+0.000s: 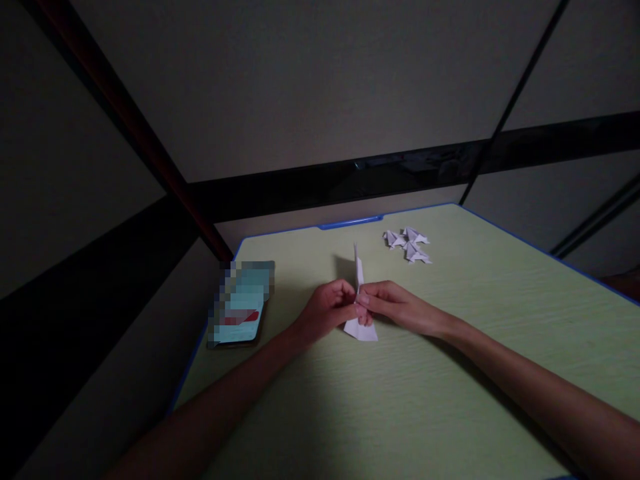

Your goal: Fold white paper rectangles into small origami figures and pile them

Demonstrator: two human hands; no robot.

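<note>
Between my hands is a partly folded sheet of white paper (361,331). One part of it stands upright above my fingers, and a wider flap spreads out below them, close to the tabletop. My left hand (330,305) is closed on the paper from the left, thumb and fingers pinching near its middle. From the right, my right hand (393,303) pinches the same spot with thumb and forefinger, its other fingers curled underneath. The fingers hide the fold where they meet.
Three small folded paper figures (413,252) sit together at the back right of the pale green table (450,413). A phone (245,300) with a lit screen, partly blurred, lies at the left. A blue strip (350,223) lines the far edge, close to cabinet panels (320,87).
</note>
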